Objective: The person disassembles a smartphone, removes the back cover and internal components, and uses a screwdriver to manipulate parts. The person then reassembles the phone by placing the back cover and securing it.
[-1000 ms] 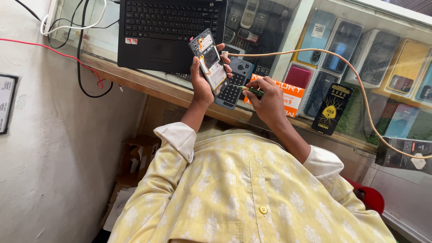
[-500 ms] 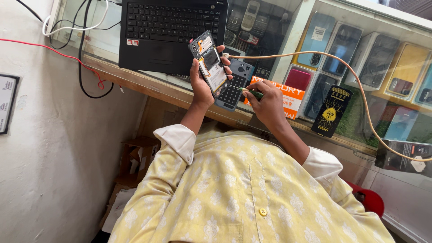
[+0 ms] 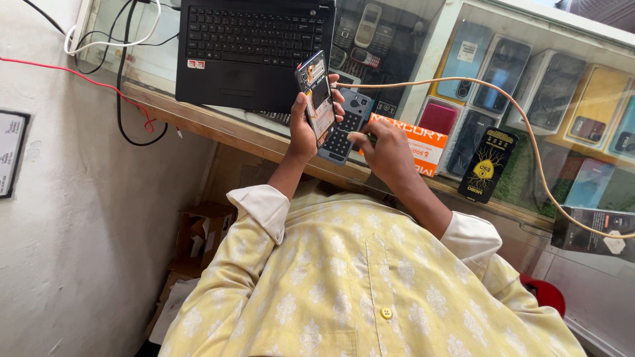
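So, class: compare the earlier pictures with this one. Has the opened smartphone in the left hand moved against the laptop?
No. The opened smartphone in the left hand keeps its place by the laptop, at its lower right corner, tilted as before.

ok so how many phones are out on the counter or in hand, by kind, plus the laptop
opened smartphone, held in the left hand: 1
keypad phone lying on the glass counter, by the right hand: 1
black laptop: 1
total: 3
Phones inside the case not counted.
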The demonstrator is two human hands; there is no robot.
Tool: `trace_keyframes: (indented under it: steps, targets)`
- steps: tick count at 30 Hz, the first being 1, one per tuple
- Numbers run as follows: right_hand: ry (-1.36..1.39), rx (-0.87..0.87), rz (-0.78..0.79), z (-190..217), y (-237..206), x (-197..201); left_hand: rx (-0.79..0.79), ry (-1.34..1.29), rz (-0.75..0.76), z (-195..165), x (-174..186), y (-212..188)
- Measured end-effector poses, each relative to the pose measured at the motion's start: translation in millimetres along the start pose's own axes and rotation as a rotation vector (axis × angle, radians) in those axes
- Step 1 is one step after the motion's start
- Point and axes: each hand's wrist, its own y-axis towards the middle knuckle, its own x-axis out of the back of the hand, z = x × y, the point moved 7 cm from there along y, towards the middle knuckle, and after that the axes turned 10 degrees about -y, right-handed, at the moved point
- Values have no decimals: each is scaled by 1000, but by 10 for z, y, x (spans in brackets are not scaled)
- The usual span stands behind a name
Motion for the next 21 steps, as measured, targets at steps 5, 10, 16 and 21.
trace_keyframes:
  steps: [5,10,16,21]
  targets:
    - [34,101,-60,48,22,78,10,-50,-8,-5,8,5]
    - [126,-37,49,-58,34,5,17,-57,-13,-11,11,-19]
    - [105,-116,93,-92,37,12,24,-54,-13,-28,21,-12]
    - [73,-52,6,-63,36,65,11,-68,-14,-42,2,-15]
